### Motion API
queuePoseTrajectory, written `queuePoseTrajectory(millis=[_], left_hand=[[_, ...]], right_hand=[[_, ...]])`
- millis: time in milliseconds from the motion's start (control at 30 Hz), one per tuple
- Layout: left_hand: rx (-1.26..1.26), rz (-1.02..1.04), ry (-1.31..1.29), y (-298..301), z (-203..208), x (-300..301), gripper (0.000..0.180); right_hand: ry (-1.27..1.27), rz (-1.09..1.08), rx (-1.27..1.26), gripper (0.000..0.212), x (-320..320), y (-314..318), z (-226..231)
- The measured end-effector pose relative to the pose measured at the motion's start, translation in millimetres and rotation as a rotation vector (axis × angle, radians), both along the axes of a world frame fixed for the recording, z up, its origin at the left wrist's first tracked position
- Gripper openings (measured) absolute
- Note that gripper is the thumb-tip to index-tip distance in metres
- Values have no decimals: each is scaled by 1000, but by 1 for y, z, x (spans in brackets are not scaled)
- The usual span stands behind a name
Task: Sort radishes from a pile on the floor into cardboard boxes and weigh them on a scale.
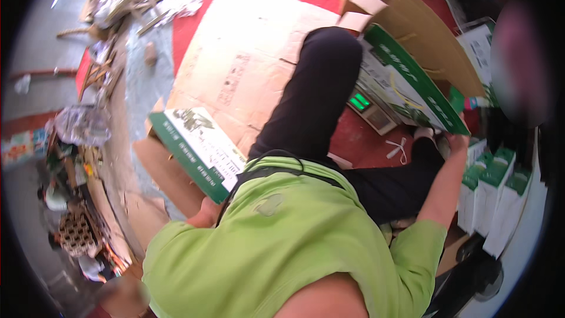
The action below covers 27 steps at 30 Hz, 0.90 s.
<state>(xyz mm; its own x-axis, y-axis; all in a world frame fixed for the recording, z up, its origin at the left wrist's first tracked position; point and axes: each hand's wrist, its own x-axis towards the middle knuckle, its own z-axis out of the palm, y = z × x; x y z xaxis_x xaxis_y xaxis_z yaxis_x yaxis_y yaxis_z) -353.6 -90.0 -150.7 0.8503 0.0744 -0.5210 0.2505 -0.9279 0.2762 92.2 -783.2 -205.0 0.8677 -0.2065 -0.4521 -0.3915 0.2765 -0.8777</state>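
Observation:
My left hand [205, 213] grips the lower corner of a flat green-and-white carton [197, 147], which stands tilted at my left side; its fingers are partly hidden by my sleeve and the carton. On the right, my right hand [456, 141] is closed on the near corner of another green-and-white carton [403, 79] with a pale yellow carrying cord. That carton leans across a digital scale [376, 116] with a lit green display; whether it rests on the scale I cannot tell. A white ribbon [397, 150] lies on the red floor by my foot.
A large flattened cardboard sheet [253, 41] covers the floor ahead. Behind the right carton stands an open brown cardboard box [421, 26]. Several white cartons with green tops [494, 182] are lined up at the right. Clutter and plastic bags [82, 125] fill the left side.

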Motion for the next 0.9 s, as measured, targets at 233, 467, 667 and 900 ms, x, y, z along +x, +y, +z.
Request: queuePoseTrajectory(millis=[233, 467, 667, 900], left_hand=[[-152, -38, 661, -32, 42, 84, 27], [-43, 169, 1265, 1, 99, 209, 23], [-518, 321, 112, 12, 33, 394, 26], [-981, -120, -195, -90, -82, 505, 39]], right_hand=[[8, -131, -32, 33, -7, 30, 26], [24, -160, -62, 33, -13, 47, 40], [70, -269, -100, 34, -6, 50, 41], [-6, -329, -66, 47, -1, 68, 46]])
